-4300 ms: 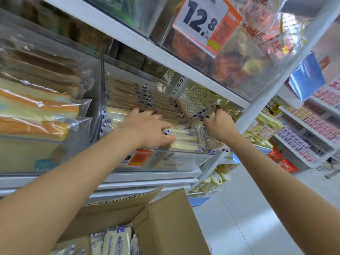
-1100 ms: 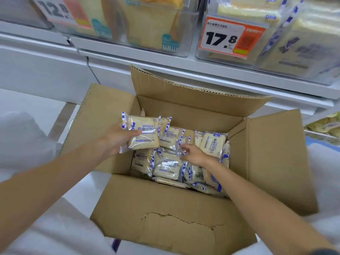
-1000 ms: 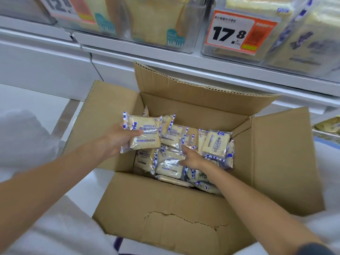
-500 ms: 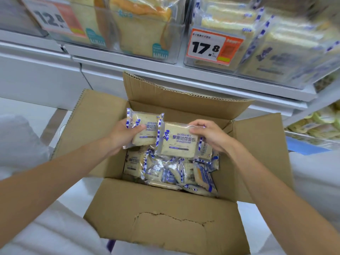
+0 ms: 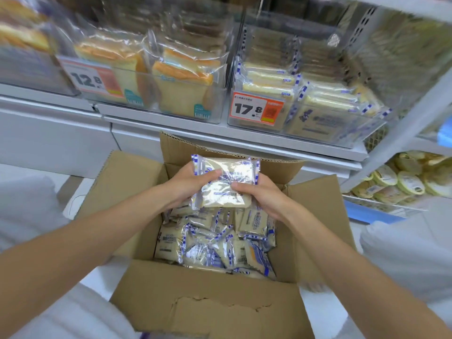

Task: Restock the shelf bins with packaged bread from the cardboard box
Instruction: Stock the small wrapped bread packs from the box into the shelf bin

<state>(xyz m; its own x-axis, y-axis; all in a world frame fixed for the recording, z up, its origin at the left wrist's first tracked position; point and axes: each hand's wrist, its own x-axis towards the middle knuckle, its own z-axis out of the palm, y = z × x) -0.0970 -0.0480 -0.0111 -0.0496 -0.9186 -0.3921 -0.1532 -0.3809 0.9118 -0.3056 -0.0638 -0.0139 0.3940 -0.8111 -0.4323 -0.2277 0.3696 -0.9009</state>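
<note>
An open cardboard box (image 5: 208, 304) stands below the shelf, with several blue-and-white bread packets (image 5: 215, 243) loose inside. Above the box my left hand (image 5: 188, 184) and my right hand (image 5: 259, 194) together grip stacked bread packets (image 5: 225, 182), the left from the left side, the right from the lower right. How many packets are in the stack I cannot tell. On the shelf above, a clear bin (image 5: 318, 128) with a 17.8 price tag (image 5: 254, 111) holds the same kind of packets in rows.
To the left a clear bin (image 5: 151, 104) with a 12.8 tag holds sliced-bread bags. A white shelf edge (image 5: 220, 140) runs just behind the box's rear flap. At lower right a wire shelf carries round yellow packets (image 5: 403, 182). White floor lies on both sides.
Half a second ago each hand held its own packet side by side. Now the two hands have come together with the packets stacked, slightly higher over the box. The view has tilted up toward the shelf.
</note>
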